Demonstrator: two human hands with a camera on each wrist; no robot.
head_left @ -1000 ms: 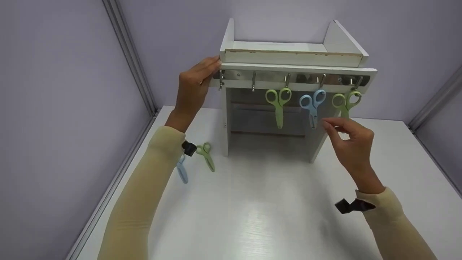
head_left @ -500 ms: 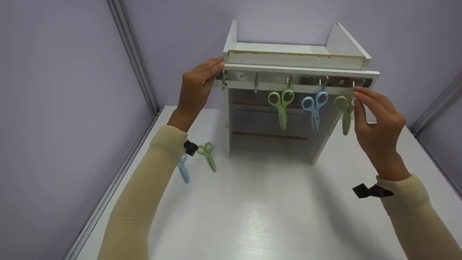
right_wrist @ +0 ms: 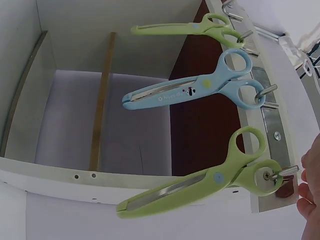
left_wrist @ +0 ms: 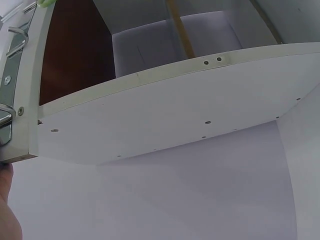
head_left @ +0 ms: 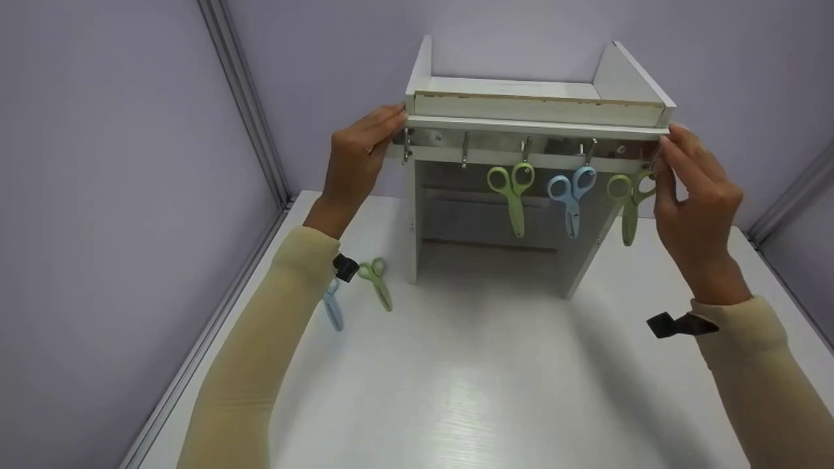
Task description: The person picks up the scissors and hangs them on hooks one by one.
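Painted board, bright metal and pastel plastic in front of us.

We see the white shelf unit [head_left: 534, 107] in matt painted board, its front edge chipped to raw brown, one inner panel dark reddish-brown. The hook rail [head_left: 521, 144] gleams as polished metal. We catch the green scissors [right_wrist: 210, 182] and blue scissors [right_wrist: 200, 87] with smooth plastic handles and shiny steel blades. The table [head_left: 482, 391] shows a glossy white, faintly grained top, and our sleeves [head_left: 260, 352] look soft, matt cloth.
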